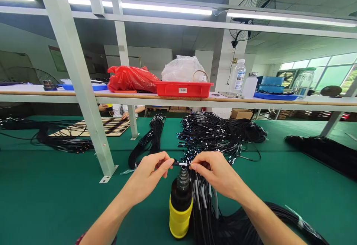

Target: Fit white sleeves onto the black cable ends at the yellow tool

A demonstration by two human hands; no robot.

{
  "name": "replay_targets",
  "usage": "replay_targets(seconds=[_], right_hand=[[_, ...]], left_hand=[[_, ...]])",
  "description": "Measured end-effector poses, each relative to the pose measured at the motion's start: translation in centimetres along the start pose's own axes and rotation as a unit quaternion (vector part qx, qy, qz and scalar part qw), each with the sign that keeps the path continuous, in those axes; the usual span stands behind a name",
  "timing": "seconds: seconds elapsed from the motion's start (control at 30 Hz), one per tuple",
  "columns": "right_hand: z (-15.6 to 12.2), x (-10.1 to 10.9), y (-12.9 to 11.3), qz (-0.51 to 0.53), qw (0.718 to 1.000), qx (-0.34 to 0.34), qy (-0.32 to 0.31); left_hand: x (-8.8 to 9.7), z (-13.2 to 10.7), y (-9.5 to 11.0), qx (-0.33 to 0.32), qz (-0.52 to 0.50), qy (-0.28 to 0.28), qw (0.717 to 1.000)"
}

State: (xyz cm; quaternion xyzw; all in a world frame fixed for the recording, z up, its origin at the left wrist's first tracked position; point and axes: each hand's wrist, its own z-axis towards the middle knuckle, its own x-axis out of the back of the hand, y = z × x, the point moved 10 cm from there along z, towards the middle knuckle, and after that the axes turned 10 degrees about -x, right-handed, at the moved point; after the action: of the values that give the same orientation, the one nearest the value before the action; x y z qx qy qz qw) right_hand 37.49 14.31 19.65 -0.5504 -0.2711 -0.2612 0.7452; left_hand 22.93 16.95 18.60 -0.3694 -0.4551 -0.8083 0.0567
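Observation:
A thin black cable with a white sleeve point(183, 164) is stretched level between my two hands, just above the tip of a nozzle. My left hand point(153, 171) pinches its left end between thumb and fingers. On the other side, my right hand point(216, 170) pinches the right end. Below stands an upright yellow and black heat gun point(180, 217), its ringed metal nozzle point(183, 180) pointing up. A bundle of black cables with grey sleeves point(205, 196) lies to the right of the heat gun, partly hidden by my right arm.
Heaped black cables with white tips point(217, 127) lie behind my hands on the green table point(150, 219). Another cable bundle point(150, 137) sits left of them. A white post point(89, 99) rises at left. A shelf above carries a red bin point(184, 89). Another person's hand point(125, 115) shows beyond.

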Motion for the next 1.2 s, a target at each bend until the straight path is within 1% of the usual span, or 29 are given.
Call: replay_targets(seconds=[0.2,0.4,0.7,0.9,1.03,1.2], right_hand=[[0.0,0.1,0.1,0.035,0.999,-0.01,0.019],[-0.1,0.1,-0.3,0.037,0.999,-0.01,0.015],[0.2,0.4,0.7,0.048,0.998,-0.028,0.034],[-0.1,0.2,0.0,0.027,1.0,-0.009,-0.001],[-0.4,0.1,-0.6,-0.007,1.0,0.009,-0.023],[0.0,0.3,-0.2,0.001,1.0,0.006,-0.013]], left_hand=[[0.4,0.1,0.2,-0.016,-0.007,0.015,1.0],[-0.1,-0.1,-0.1,-0.005,0.026,-0.016,1.0],[-0.1,0.1,0.6,-0.017,-0.013,0.005,1.0],[0.3,0.2,-0.1,0.007,-0.015,0.048,0.999],[0.2,0.3,-0.1,0.003,-0.025,0.045,0.999],[0.2,0.2,0.2,-0.01,-0.035,0.039,0.999]])
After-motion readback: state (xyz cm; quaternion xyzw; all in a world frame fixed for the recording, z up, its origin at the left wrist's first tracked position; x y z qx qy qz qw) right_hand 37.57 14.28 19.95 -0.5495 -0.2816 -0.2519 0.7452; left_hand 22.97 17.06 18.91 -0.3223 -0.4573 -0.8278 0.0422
